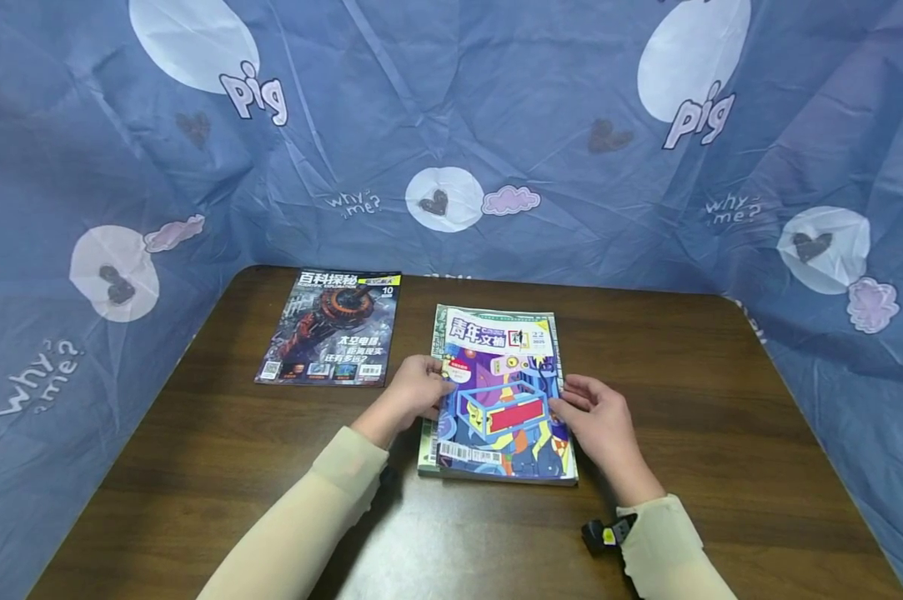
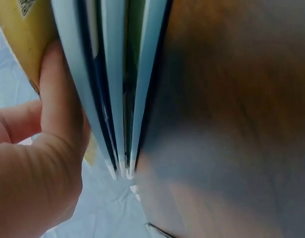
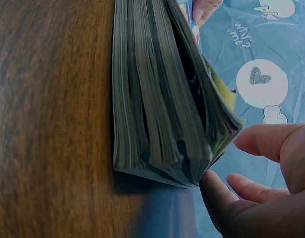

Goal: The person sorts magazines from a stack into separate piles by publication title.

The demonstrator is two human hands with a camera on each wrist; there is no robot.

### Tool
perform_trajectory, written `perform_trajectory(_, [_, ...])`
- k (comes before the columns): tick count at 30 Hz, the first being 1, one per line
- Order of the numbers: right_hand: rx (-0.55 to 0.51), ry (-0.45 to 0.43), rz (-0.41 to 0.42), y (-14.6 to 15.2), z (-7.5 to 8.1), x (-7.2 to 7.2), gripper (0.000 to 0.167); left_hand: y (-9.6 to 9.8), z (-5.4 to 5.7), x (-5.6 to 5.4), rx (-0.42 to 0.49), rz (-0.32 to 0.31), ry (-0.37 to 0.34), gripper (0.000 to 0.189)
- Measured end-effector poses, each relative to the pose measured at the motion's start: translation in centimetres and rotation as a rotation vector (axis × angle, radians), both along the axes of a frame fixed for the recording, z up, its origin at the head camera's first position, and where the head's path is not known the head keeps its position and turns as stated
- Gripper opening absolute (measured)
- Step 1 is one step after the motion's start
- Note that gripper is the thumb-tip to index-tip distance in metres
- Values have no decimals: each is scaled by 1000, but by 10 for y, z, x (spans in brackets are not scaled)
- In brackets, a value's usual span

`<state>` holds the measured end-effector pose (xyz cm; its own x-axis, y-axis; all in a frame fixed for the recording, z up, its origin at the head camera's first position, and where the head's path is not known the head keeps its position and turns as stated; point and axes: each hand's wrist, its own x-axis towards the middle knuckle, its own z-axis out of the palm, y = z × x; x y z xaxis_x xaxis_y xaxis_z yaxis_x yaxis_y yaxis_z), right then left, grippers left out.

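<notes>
In the head view a magazine [image 1: 507,400] with a colourful purple-and-blue cover tops a stack in the middle of the table, set slightly askew. Beneath it shows a green-bordered magazine [image 1: 427,454]. My left hand [image 1: 417,387] pinches the top magazine's left edge; in the left wrist view a finger [image 2: 60,94] is tucked between its yellow side and the stacked spines [image 2: 112,74]. At the opposite edge, my right hand [image 1: 599,417] pinches it with thumb and fingers. The right wrist view shows layered page edges [image 3: 152,99], the uppermost magazine raised at its corner.
To the left, farther back, a dark magazine [image 1: 331,329] with an orange-and-black machine on its cover lies flat on the brown wooden table [image 1: 721,417]. Blue printed cloth [image 1: 443,125] hangs behind and around the table. A small black device [image 1: 604,533] is at the right wrist.
</notes>
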<state>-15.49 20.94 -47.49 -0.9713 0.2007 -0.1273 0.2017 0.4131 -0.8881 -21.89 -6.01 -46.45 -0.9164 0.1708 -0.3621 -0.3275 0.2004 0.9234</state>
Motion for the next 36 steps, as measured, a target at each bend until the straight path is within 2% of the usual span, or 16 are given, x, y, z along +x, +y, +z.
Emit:
perform_trajectory(5, [-5, -11, 3, 1, 2, 0, 54, -1, -1, 2, 33, 33, 4, 39])
perform_trajectory(13, [-46, -25, 16, 2, 7, -2, 58, -8, 2, 7, 148, 46, -4, 32])
perform_trajectory(17, [-91, -50, 18, 1, 11, -2, 61, -10, 7, 12, 174, 47, 12, 31])
perform_trajectory(21, [-192, -92, 27, 2, 11, -2, 64, -12, 12, 16, 192, 47, 34, 33])
perform_trajectory(26, [-325, -149, 64, 6, 10, -3, 60, -16, 11, 17, 222, 47, 42, 30])
perform_trajectory(31, [-360, -170, 87, 6, 9, -4, 53, -21, 10, 18, 241, 42, 42, 29])
perform_trajectory(36, [-352, -162, 88, 1, 12, -3, 50, -24, 11, 20, 224, 54, 26, 28])
